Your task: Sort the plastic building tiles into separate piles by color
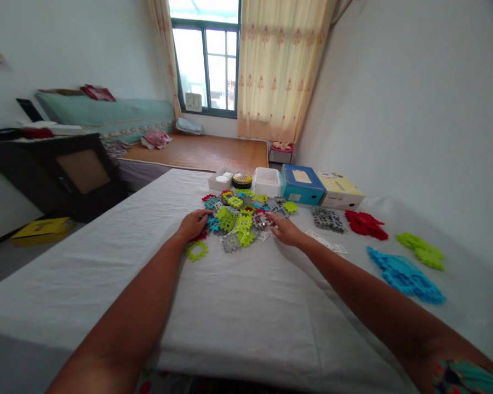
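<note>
A mixed pile of plastic interlocking tiles [225, 220] in lime green, grey, blue, red and white lies on the white-covered table [246, 306]. My left hand [193, 224] is at the pile's left edge, its fingers curled beside blue tiles; what they hold, if anything, is hidden. At the right edge, my right hand [286, 230] has its thumb and fingers closed at a grey tile [260, 220]. One lime green square frame tile [196, 250] lies apart, below my left hand.
Single-colour groups lie at right: grey tiles [327, 219], red tiles [365, 225], white tiles [327, 242], green tiles [421, 249] and blue tiles [406, 274]. Behind the pile stand a white box [216, 180], round tin [242, 181], clear tub [267, 179], blue box [302, 186] and yellow-white box [339, 190].
</note>
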Motion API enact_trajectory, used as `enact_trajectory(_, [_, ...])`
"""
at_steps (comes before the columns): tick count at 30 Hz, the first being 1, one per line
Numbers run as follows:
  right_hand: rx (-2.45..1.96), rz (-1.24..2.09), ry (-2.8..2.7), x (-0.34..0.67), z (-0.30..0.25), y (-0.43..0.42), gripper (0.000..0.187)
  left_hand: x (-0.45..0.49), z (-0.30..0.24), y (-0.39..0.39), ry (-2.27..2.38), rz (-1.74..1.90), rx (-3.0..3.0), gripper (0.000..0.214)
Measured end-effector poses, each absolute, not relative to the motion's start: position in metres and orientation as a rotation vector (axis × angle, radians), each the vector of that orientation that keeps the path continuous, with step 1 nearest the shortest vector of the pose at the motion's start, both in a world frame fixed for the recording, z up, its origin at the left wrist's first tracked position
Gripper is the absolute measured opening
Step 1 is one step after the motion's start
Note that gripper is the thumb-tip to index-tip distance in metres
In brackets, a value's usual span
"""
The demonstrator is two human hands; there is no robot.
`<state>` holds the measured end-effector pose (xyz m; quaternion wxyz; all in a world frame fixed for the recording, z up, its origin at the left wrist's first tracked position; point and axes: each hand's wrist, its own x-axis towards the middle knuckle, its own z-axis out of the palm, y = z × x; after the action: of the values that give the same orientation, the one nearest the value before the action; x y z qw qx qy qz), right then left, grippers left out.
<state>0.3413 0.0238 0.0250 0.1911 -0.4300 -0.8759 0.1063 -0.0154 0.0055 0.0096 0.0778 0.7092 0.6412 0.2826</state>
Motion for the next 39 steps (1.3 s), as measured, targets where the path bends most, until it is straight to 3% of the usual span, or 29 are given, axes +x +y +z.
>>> enact_trajectory(6, [-1.236,0.167,-2.462,0.332,0.021,0.032,0.046,-0.017,0.007,0.006,1.907,0.863,2.112,0.040])
enact_trajectory(10, [-1.162,0.179,-2.582,0.339,0.005,0.018,0.057,-0.017,0.007,0.007,1.904,0.851,2.109,0.040])
enact_trajectory(15, [-1.020,0.347,-2.586,0.355,0.013,0.000,0.038,-0.016,0.008,0.007,1.903,0.818,2.142,0.042])
enact_trajectory(21, [-1.245,0.611,-2.215,0.373,0.015,-0.017,0.023,-0.017,0.009,0.007,1.909,0.820,2.135,0.042])
enact_trajectory(26, [-1.168,0.905,-1.867,0.382,0.008,-0.020,0.025,-0.016,0.012,0.005,1.930,0.804,2.121,0.042])
enact_trajectory(33, [-1.233,0.635,-2.056,0.394,0.010,-0.022,0.024,-0.017,0.012,0.006,1.923,0.795,2.132,0.044])
enact_trajectory(39, [-1.154,0.427,-2.311,0.380,0.007,-0.034,0.034,-0.018,0.011,0.007,1.937,0.794,2.123,0.044])
